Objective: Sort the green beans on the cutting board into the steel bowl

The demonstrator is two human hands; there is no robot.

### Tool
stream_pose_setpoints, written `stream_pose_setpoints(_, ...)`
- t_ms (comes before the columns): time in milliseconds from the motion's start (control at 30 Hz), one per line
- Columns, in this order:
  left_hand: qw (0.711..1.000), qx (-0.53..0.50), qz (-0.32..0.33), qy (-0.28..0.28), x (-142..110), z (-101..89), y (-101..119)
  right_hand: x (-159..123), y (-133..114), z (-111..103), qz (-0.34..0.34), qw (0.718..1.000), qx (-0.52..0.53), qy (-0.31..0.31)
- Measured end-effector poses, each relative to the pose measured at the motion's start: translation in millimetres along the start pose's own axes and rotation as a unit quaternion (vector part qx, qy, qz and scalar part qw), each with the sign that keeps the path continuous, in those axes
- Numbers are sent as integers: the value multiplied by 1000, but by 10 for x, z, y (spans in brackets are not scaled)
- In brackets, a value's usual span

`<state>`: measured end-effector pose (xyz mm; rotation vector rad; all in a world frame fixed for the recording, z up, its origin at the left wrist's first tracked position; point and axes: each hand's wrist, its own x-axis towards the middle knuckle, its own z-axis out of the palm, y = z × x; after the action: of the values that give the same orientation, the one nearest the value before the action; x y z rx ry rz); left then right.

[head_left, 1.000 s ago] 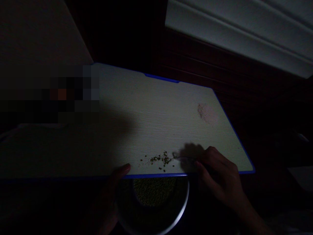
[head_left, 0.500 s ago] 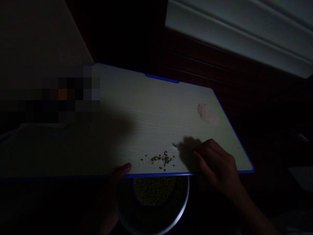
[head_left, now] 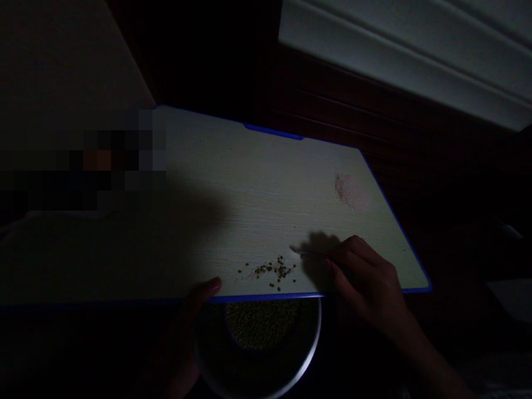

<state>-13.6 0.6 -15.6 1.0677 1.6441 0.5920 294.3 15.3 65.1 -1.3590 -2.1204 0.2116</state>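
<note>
My right hand (head_left: 369, 277) is closed, thumb and fingers pinching a thin, stick-like tool (head_left: 310, 254) whose exact kind is too dark to make out. Its tip points left, just above a scatter of small green beans (head_left: 277, 269) near the front edge of a pale tabletop with a blue rim (head_left: 266, 194). The thumb of my left hand (head_left: 203, 291) lies over that front edge, left of the beans; its other fingers are hidden in shadow. Below the edge, a round metal bowl (head_left: 313, 343) holds many green beans (head_left: 261, 324), with my left hand close by its left side.
A pinkish patch of fine grains (head_left: 351, 191) is on the right part of the tabletop. Pale, ridged panels (head_left: 399, 50) are at the upper right. A dark, pixelated area covers the left side. The room is very dim.
The view has shifted very slightly. My right hand and the thin tool have moved a little to the left; the beans look the same.
</note>
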Motion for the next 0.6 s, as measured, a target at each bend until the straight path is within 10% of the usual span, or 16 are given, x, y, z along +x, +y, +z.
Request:
stream_pose_setpoints(300, 994, -51, -88, 30, -48, 71, 243, -42, 0, -80, -34, 998, 50, -35)
stream_pose_setpoints(600, 1000, 1, -16, 24, -22, 24, 59, -84, 46, -37, -42, 998, 50, -18)
